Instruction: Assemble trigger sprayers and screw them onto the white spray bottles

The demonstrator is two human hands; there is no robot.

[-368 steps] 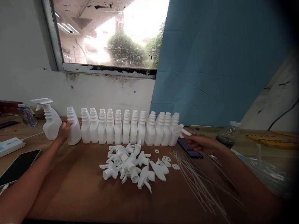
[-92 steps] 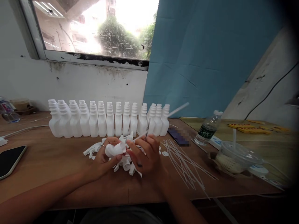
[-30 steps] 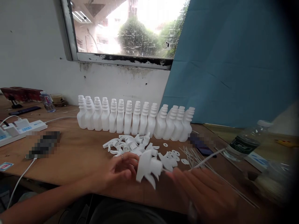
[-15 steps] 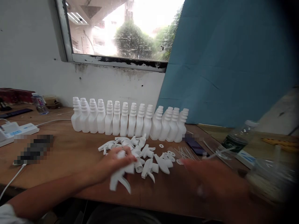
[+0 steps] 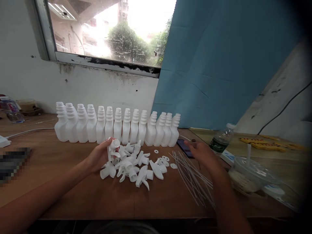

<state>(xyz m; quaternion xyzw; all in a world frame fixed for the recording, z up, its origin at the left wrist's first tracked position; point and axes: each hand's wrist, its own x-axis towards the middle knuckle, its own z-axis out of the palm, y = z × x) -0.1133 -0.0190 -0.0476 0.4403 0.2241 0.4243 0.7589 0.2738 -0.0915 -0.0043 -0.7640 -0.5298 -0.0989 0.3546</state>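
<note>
Clock face centred on the loose heap, twelve pointing away from me.

Item, my left hand [image 5: 98,156], ten o'clock: fingers curled round one white plastic trigger sprayer head [image 5: 112,152], gripping it above the heap's near-left edge, its round collar opening turned upward and towards me.

Item, my right hand [image 5: 201,152], between two and three o'clock: fingers bent, tips pointing towards ten; I cannot tell whether anything is pinched in them. Nearest it, a dark flat smartphone [image 5: 183,148], partly covered by the hand.

Item, the heap at centre: loose white plastic trigger sprayer heads [image 5: 128,162], overlapping, lying at mixed angles on the brown wood-toned tabletop [image 5: 97,201].

Item, eleven to one o'clock: fourteen white plastic bottles [image 5: 126,130] with ribbed necks, standing upright in one close row, mouths uncapped.

Item, three o'clock: flat white ring washers [image 5: 174,166], several bunched together, one apart towards one o'clock.

Item, four o'clock: thin translucent white plastic tubes [image 5: 188,177], fanned loosely, partly behind my right forearm.

Item, between two and three, beyond my right hand: a clear plastic water bottle [image 5: 218,144] with dark green label, upright.

Item, between three and four, farther out: a clear lidded plastic cup [image 5: 243,180] with straw.
</note>
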